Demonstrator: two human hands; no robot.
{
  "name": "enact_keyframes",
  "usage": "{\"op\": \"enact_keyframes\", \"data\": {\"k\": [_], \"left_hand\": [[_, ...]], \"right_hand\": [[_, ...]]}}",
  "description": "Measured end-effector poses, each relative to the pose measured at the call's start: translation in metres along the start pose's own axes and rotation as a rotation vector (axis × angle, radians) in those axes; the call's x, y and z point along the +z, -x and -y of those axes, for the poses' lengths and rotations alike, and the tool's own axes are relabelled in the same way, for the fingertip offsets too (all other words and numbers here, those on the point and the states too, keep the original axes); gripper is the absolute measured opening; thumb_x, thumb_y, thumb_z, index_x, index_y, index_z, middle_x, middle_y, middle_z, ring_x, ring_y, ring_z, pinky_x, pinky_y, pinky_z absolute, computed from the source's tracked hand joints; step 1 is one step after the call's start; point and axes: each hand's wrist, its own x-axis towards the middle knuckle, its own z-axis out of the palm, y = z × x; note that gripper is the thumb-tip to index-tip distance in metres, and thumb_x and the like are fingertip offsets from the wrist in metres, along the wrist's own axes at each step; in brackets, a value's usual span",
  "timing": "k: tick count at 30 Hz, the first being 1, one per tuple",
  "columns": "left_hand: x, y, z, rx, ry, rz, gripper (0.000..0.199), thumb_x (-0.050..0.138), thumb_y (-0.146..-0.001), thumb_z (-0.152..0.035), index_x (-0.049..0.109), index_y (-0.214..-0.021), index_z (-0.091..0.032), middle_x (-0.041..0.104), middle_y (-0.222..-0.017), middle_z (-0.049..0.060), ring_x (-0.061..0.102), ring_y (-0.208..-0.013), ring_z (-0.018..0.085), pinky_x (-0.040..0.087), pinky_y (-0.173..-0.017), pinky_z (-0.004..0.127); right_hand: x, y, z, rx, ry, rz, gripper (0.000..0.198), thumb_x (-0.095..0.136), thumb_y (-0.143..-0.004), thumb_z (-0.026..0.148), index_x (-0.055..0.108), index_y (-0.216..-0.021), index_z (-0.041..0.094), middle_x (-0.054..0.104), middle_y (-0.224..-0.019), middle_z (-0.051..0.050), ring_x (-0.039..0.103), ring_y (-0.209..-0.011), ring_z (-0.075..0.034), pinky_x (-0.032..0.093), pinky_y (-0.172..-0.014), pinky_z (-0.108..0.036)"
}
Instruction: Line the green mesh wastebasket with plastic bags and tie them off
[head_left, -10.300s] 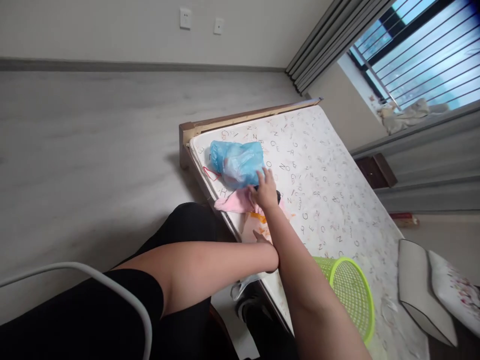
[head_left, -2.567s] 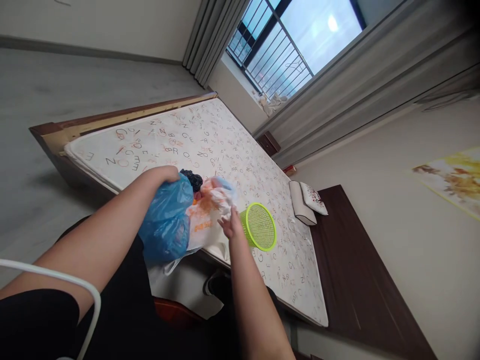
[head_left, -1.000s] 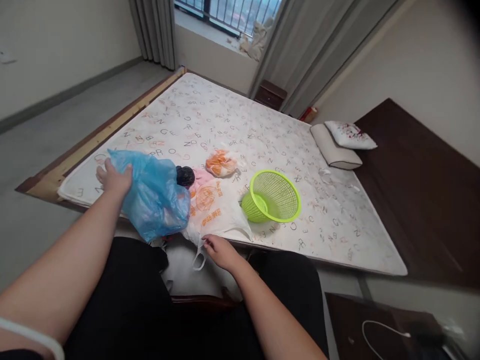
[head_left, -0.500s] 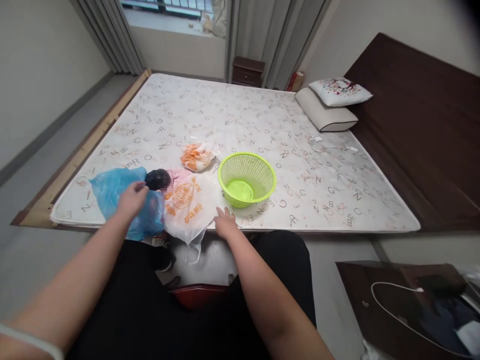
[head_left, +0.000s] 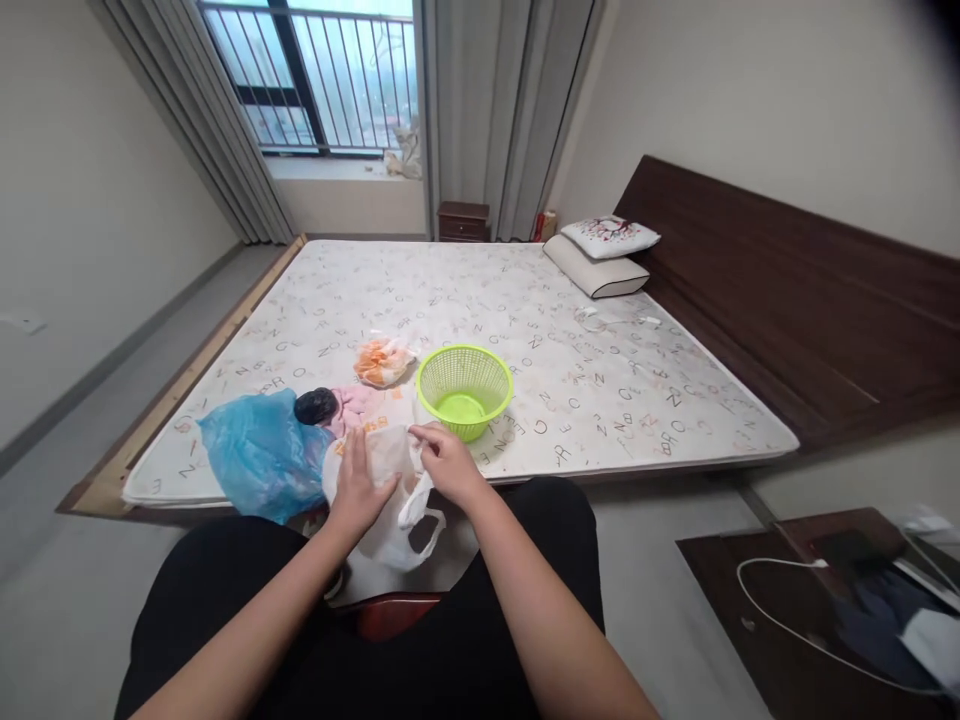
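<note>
A white plastic bag [head_left: 390, 525] with orange print lies over the near edge of the mattress, its handles hanging down. My left hand [head_left: 360, 492] rests on the bag, fingers stretched out and thumb apart. With fingers pinched, my right hand [head_left: 448, 462] grips the bag's upper right edge. A blue plastic bag [head_left: 259, 450] spreads to the left of my left hand. Between the two bags sit a small black bundle [head_left: 316, 406] and a pink cloth [head_left: 351, 405]. Just beyond my right hand stands a green plastic basket [head_left: 465, 390] with nothing in it.
Another orange-and-white plastic bag [head_left: 383, 361], crumpled, lies behind the pink cloth. The mattress [head_left: 480, 290] carries two pillows [head_left: 600, 262] at its far right, near the dark headboard [head_left: 787, 300]. A dark table [head_left: 727, 580] with a white cable is at lower right.
My left hand has moved right, from the blue bag onto the white bag. My right hand has taken hold of the white bag's edge, which is now folded toward me. The view has tilted up.
</note>
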Motion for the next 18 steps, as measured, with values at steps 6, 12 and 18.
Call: {"op": "enact_keyframes", "data": {"k": [6, 12, 18], "left_hand": [[-0.066, -0.033, -0.005, -0.221, -0.165, -0.178, 0.116, 0.066, -0.082, -0.048, -0.002, -0.173, -0.028, -0.003, -0.179, 0.014, 0.003, -0.163, 0.045, 0.009, -0.129, 0.069], [-0.137, -0.081, -0.017, -0.295, 0.317, -0.186, 0.073, 0.046, -0.093, -0.048, 0.044, -0.164, -0.027, 0.057, -0.157, 0.007, 0.054, -0.144, 0.034, 0.044, -0.123, 0.046], [-0.133, -0.13, -0.09, 0.074, -0.017, -0.244, 0.047, 0.045, -0.097, -0.044, 0.071, -0.131, -0.023, 0.048, -0.165, 0.0, 0.04, -0.155, 0.024, 0.028, -0.132, 0.036]], "right_hand": [[-0.059, 0.004, 0.062, -0.026, -0.072, 0.082, 0.056, 0.044, -0.082, 0.007, 0.08, -0.122, 0.024, 0.072, -0.113, -0.003, 0.066, -0.105, -0.018, 0.051, -0.103, -0.037], [-0.094, -0.018, 0.074, -0.054, -0.242, -0.092, 0.051, 0.049, -0.083, 0.009, 0.08, -0.119, 0.027, 0.074, -0.12, -0.001, 0.066, -0.114, -0.021, 0.053, -0.104, -0.043], [-0.115, -0.042, 0.017, 0.141, -0.588, -0.279, 0.058, 0.056, -0.081, 0.017, 0.071, -0.136, 0.019, 0.077, -0.104, -0.003, 0.067, -0.079, -0.014, 0.059, -0.076, -0.029]]}}
